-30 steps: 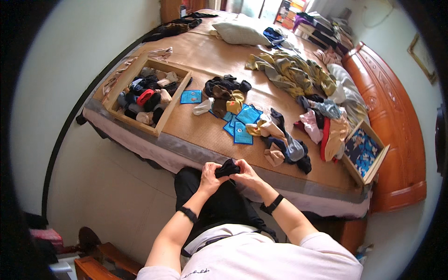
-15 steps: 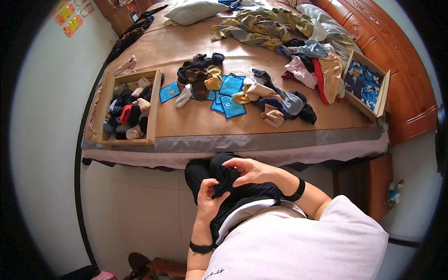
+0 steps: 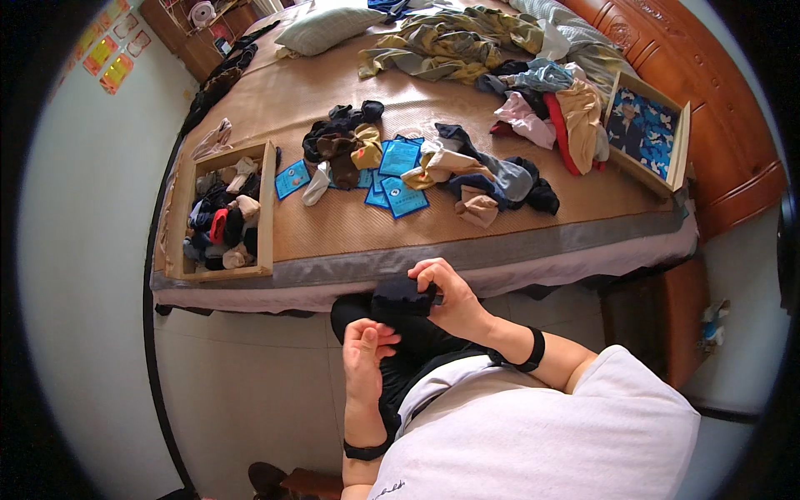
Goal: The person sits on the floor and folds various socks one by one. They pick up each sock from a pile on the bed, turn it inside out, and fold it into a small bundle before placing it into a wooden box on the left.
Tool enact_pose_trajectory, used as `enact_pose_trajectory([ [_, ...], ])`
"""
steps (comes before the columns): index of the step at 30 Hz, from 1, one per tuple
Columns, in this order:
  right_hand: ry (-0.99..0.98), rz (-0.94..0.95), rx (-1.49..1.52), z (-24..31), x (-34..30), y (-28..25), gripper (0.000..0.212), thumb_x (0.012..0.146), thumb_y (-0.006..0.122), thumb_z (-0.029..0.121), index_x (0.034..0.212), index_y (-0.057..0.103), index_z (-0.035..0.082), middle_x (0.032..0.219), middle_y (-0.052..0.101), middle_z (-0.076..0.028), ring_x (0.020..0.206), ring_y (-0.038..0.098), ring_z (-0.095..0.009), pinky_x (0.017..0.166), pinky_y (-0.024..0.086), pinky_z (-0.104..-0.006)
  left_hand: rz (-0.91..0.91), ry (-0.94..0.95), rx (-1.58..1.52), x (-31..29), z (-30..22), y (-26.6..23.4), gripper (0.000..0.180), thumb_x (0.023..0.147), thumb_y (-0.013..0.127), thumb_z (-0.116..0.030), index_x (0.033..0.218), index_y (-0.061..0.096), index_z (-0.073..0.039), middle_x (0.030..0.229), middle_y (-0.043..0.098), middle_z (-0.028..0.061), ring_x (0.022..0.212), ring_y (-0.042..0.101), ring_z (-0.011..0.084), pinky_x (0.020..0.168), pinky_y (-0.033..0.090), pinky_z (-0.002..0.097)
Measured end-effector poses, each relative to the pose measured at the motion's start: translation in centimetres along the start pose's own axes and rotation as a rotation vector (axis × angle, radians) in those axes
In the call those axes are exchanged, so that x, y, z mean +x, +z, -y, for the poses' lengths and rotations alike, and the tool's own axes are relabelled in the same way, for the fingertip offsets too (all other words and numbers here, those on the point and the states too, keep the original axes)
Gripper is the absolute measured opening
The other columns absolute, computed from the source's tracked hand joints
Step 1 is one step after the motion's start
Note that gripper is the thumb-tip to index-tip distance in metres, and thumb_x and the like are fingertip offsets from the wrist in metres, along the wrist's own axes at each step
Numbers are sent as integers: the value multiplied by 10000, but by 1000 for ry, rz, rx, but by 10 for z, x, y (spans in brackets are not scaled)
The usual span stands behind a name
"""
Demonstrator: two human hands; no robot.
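Above my lap, my right hand (image 3: pixel 454 302) pinches a folded black sock (image 3: pixel 400 296) at its right side, thumb and fingers closed on it. The sock is a compact, squarish bundle, dark against my black trousers. Just below and left of it, my left hand (image 3: pixel 367 354) is raised with its fingers loosely curled and apart, holding nothing. On the bed at the left stands a wooden drawer box (image 3: pixel 266 212) with rolled socks in black, red, beige and grey. Loose socks (image 3: pixel 337 148) lie beyond my hands, and another heap of socks (image 3: pixel 492 179) lies right of them.
Flat blue packets (image 3: pixel 404 197) lie between the sock heaps. A second wooden drawer (image 3: pixel 673 171) with blue patterned cloth stands at the right, beside piled clothes (image 3: pixel 575 117). A rumpled blanket (image 3: pixel 454 42) and a pillow (image 3: pixel 327 32) are farther back. The bed's edge (image 3: pixel 500 271) runs before my knees.
My left hand has let go of the black sock and drawn back slightly. The sock, bunched between both hands before, is now a neat bundle in my right hand. The view has shifted slightly.
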State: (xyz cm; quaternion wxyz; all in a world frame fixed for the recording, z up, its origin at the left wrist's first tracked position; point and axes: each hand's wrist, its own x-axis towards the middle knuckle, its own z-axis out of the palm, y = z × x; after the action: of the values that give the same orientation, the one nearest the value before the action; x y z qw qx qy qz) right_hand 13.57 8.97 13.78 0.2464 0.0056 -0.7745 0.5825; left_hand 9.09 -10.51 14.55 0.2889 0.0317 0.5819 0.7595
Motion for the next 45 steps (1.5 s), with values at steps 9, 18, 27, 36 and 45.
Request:
enact_pose_trajectory([
  [9, -153, 211, -19, 15, 0, 12, 366, 655, 721, -59, 909, 496, 77, 1199, 473, -133, 1188, 473, -340, 966, 442, -386, -61, 119, -165, 6, 2, 9, 237, 964, 567, -189, 1162, 494, -82, 1064, 589, 46, 942, 606, 117, 748, 547, 251],
  [18, 62, 191, 109, 23, 3, 12, 259, 761, 675, 38, 947, 496, 34, 1156, 477, -142, 1118, 496, -293, 953, 416, -362, -129, 229, 1, 2, 7, 14, 342, 894, 685, -213, 1144, 509, -59, 1022, 586, 30, 882, 577, 91, 704, 508, 208],
  [27, -18, 130, 50, 24, 3, 21, 239, 774, 605, -18, 998, 526, 13, 1081, 537, -139, 987, 577, -274, 850, 478, -331, -177, 189, -88, 1, 8, 15, 255, 933, 594, -117, 1149, 461, -89, 1048, 536, 29, 898, 555, 92, 704, 495, 203],
  [36, 72, 82, 64, 32, 9, 20, 299, 792, 560, -39, 1086, 549, 10, 980, 590, -114, 849, 607, -212, 730, 502, -308, -170, 434, 26, 3, 7, 21, 359, 861, 685, -54, 1139, 458, -68, 1048, 541, 26, 955, 530, 113, 876, 433, 258],
  [45, 435, 185, 582, 20, 5, 15, 137, 948, 494, -15, 1050, 586, -3, 1027, 616, -20, 943, 540, -62, 814, 443, -199, -170, 330, 9, 4, 9, 7, 326, 852, 686, -72, 1089, 463, -63, 1002, 530, 24, 953, 518, 125, 889, 413, 285],
])
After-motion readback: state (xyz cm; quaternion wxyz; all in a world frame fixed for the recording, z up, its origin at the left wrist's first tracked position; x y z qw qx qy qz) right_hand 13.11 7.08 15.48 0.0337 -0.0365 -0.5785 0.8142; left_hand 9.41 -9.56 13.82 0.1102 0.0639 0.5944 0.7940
